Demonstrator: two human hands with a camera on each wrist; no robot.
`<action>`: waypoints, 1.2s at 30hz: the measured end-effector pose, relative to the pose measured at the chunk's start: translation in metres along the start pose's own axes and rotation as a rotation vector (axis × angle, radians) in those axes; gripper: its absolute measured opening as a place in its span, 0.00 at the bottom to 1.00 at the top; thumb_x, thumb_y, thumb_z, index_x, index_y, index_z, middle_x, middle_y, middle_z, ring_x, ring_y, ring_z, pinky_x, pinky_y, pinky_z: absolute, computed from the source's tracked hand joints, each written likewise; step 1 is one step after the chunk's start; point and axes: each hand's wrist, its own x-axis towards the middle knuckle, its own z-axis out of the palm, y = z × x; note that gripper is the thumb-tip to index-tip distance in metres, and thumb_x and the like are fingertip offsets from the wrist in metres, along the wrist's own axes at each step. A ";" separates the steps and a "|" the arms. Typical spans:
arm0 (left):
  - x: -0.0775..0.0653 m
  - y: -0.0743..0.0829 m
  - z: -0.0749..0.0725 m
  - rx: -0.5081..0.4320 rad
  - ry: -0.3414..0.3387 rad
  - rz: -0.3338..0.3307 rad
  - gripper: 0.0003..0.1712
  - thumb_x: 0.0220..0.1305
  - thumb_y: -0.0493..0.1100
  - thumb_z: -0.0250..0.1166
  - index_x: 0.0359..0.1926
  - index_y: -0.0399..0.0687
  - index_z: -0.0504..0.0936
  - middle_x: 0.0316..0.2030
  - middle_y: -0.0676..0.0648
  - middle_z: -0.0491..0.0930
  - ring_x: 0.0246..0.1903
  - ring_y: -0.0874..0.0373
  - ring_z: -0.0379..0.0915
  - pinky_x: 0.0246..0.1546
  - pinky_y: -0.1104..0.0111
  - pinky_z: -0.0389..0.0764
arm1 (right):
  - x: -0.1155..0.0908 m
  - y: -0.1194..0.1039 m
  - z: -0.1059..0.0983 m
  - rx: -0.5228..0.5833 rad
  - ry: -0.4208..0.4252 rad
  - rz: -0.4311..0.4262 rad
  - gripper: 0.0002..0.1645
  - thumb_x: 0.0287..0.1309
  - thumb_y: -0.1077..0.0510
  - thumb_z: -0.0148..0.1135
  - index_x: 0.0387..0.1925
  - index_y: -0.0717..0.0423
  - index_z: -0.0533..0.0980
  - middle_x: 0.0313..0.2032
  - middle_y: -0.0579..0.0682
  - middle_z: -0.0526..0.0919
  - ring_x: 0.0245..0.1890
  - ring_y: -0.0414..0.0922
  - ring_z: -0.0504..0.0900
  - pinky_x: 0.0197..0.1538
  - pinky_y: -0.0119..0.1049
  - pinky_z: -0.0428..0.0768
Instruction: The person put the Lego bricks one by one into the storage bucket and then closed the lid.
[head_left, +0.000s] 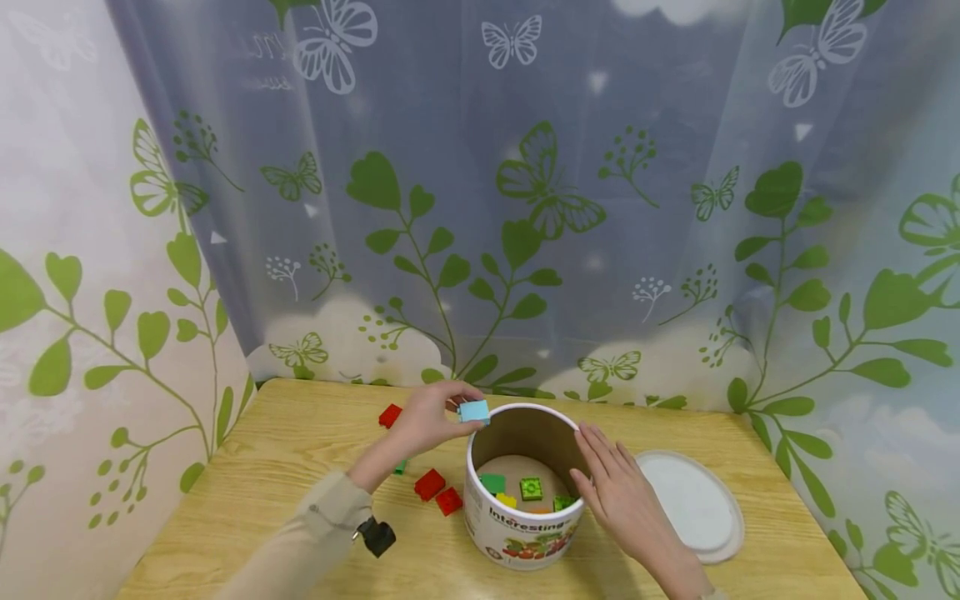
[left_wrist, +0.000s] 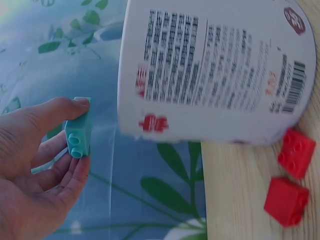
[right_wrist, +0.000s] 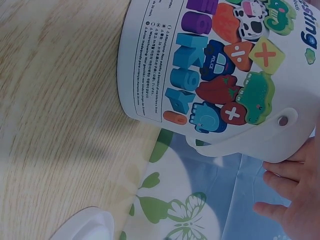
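Note:
My left hand pinches a light blue toy brick between thumb and fingers, at the left rim of a round white bucket. In the left wrist view the same brick shows its studs, apart from the bucket's wall. My right hand rests with fairly straight fingers on the bucket's right rim; the right wrist view catches its fingers at the rim. Inside the bucket lie a bright green brick, a darker green piece and a bit of yellow.
Red bricks lie on the wooden table left of the bucket, one farther back. A green piece is partly hidden by the left wrist. The white lid lies to the right. A printed curtain hangs behind the table.

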 end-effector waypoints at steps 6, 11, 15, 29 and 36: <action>0.006 0.013 0.016 -0.010 -0.041 0.025 0.18 0.58 0.42 0.77 0.50 0.46 0.85 0.42 0.49 0.84 0.42 0.55 0.79 0.46 0.60 0.85 | 0.000 0.001 0.000 0.004 -0.006 0.002 0.34 0.75 0.48 0.53 0.71 0.66 0.66 0.72 0.59 0.68 0.72 0.55 0.67 0.71 0.58 0.65; 0.010 0.018 0.031 0.000 -0.088 0.054 0.18 0.59 0.42 0.76 0.50 0.47 0.85 0.43 0.49 0.84 0.41 0.56 0.79 0.44 0.64 0.84 | 0.000 0.001 0.000 0.007 -0.023 0.008 0.34 0.75 0.48 0.53 0.72 0.66 0.65 0.73 0.59 0.67 0.72 0.56 0.66 0.72 0.58 0.65; 0.013 0.021 0.042 0.037 -0.112 0.090 0.17 0.59 0.44 0.76 0.49 0.48 0.85 0.43 0.49 0.85 0.38 0.58 0.78 0.38 0.71 0.80 | 0.000 0.001 0.000 0.014 -0.037 0.014 0.34 0.76 0.47 0.52 0.72 0.65 0.65 0.73 0.59 0.66 0.72 0.55 0.66 0.72 0.58 0.65; 0.013 0.019 0.062 0.089 -0.175 0.098 0.16 0.58 0.40 0.77 0.47 0.47 0.85 0.42 0.49 0.85 0.39 0.59 0.79 0.39 0.73 0.80 | -0.001 0.001 0.001 0.012 -0.011 0.001 0.33 0.76 0.48 0.52 0.71 0.66 0.67 0.72 0.59 0.68 0.72 0.56 0.67 0.71 0.58 0.66; 0.013 0.022 0.062 0.084 -0.185 0.084 0.18 0.61 0.39 0.74 0.53 0.44 0.84 0.50 0.47 0.85 0.48 0.53 0.81 0.49 0.64 0.83 | 0.000 0.002 0.001 0.008 -0.006 -0.002 0.33 0.76 0.48 0.52 0.71 0.66 0.67 0.72 0.59 0.68 0.72 0.56 0.67 0.71 0.58 0.67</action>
